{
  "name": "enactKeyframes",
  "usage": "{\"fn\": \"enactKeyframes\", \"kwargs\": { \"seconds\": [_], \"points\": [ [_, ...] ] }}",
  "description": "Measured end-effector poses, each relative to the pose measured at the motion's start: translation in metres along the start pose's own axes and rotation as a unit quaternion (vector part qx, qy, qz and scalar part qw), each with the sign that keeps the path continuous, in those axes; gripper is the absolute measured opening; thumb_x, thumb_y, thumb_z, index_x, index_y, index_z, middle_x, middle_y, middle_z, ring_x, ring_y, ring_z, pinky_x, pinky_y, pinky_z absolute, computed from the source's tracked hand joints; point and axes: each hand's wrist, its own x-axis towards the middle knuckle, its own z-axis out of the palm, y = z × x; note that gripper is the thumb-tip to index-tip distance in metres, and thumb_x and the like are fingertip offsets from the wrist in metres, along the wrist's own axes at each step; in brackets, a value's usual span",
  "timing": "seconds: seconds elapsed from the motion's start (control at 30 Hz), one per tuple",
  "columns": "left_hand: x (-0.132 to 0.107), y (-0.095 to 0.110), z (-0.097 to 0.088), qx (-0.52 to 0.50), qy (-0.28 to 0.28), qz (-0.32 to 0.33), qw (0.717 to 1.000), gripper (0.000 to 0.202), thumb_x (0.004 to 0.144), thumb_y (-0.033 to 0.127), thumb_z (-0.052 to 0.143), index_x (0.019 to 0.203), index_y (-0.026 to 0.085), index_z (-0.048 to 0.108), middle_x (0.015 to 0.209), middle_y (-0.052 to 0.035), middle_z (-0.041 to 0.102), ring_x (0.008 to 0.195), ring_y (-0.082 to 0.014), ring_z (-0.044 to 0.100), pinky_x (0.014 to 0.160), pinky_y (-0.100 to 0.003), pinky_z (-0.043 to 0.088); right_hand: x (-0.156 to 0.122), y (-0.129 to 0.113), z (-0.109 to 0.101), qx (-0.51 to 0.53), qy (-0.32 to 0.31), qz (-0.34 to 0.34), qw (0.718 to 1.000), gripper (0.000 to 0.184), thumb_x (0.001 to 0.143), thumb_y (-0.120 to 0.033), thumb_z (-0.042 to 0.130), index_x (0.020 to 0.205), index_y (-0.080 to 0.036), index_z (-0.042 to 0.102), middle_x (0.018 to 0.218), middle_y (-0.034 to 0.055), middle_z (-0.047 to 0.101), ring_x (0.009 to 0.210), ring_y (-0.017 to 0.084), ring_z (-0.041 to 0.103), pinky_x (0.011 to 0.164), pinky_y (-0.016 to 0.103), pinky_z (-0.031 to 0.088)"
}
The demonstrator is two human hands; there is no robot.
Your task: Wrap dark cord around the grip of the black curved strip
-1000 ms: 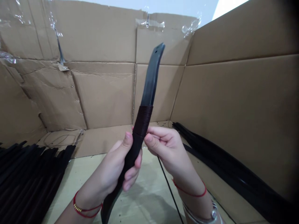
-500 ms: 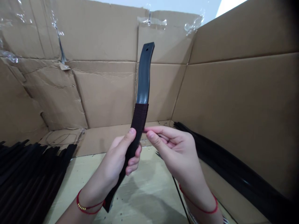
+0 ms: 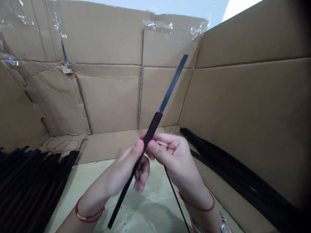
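Note:
A dark curved strip (image 3: 172, 84) slants up to the right in front of me, turned so its narrow edge faces me. Dark brown cord (image 3: 154, 126) is wound in tight turns round its middle. My left hand (image 3: 121, 170) grips the strip just below the winding, thumb on the near side, some fingers curled apart beneath. My right hand (image 3: 178, 158) is closed in a pinch on the cord, right against the strip at the lower end of the winding. From under that hand the loose cord (image 3: 177, 199) runs down toward the lower edge of the view.
Cardboard walls (image 3: 111, 97) with clear tape enclose the work surface (image 3: 94, 181). A row of dark strips (image 3: 31, 187) lies at the left. Long black pieces (image 3: 238, 174) lie along the right wall. A thin loop of thread (image 3: 64, 145) is at the back left.
The strip has turned from its broad face to its edge and leans further right. My right hand has moved slightly left, up against the strip, with the cord.

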Motion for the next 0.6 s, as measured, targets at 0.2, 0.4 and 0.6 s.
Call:
{"fn": "enactKeyframes", "kwargs": {
  "seconds": [0.2, 0.4, 0.6],
  "points": [
    [0.000, -0.002, 0.014, 0.127, 0.185, 0.134, 0.965, 0.035, 0.096, 0.051, 0.044, 0.096, 0.017, 0.053, 0.061, 0.0057, 0.036, 0.051, -0.0052, 0.032, 0.044, -0.016, 0.026, 0.002, -0.001, 0.004, -0.021, 0.031, -0.026, 0.999, 0.016, 0.079, -0.030, 0.074, 0.082, -0.014, 0.074, 0.051, -0.0054, 0.043, 0.040, 0.004, 0.034, 0.039, 0.017, 0.039],
    [-0.005, 0.000, 0.016, -0.072, 0.106, 0.103, 0.986, 0.040, 0.097, 0.053, 0.040, 0.086, 0.016, 0.051, 0.057, 0.0062, 0.039, 0.041, -0.0015, 0.032, 0.037, -0.010, 0.025, 0.002, -0.003, -0.002, -0.024, -0.013, -0.032, 0.999, 0.021, 0.082, -0.032, 0.072, 0.073, -0.012, 0.070, 0.056, -0.0026, 0.048, 0.043, 0.003, 0.031, 0.037, 0.017, 0.029],
    [-0.004, -0.006, 0.001, -0.305, -0.173, 0.009, 0.936, 0.044, 0.097, 0.054, 0.034, 0.082, 0.017, 0.053, 0.044, 0.0095, 0.029, 0.027, -0.0020, 0.019, 0.027, -0.010, 0.025, 0.002, -0.001, -0.011, 0.039, -0.128, -0.003, 0.991, 0.033, 0.081, -0.037, 0.074, 0.106, -0.016, 0.072, 0.063, 0.0017, 0.065, 0.054, 0.008, 0.056, 0.051, 0.017, 0.045]
  ]
}}
